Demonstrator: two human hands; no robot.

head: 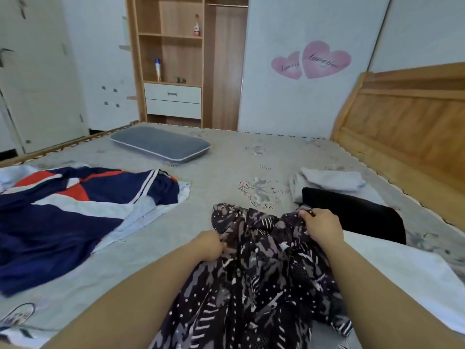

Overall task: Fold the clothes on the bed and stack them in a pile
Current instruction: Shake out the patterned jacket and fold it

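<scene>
Dress (261,268), dark w/ grey and white print, lies on the bed (226,157) directly in front of the person. Its long axis runs from the near edge away toward the far wall, w/ the far end bunched and rumpled. A zip runs up the middle along that same axis.

L hand (210,245) grips the dress at its left edge, fingers curled into the fabric. R hand (322,225) pinches the far right corner of the dress, thumb and fingers closed on the cloth. Both forearms lie either side of the dress.

Left of the dress, well apart: navy jacket (65,210) w/ red and white panels, spread flat and unfolded. Right of the dress, just beside the R hand: black garment (357,215), folded, lying on a white item (402,270). Beyond the black one, a grey garment (327,182) sits folded, touching it.

Far from the dress, toward the far left of the bed: grey pillow (161,144). Headboard (407,127) stands to the right of the dress. Shelf unit (173,59) against the wall beyond the dress, w/ two bottles; whether the far end of the dress is neck or hem, can't tell.
</scene>
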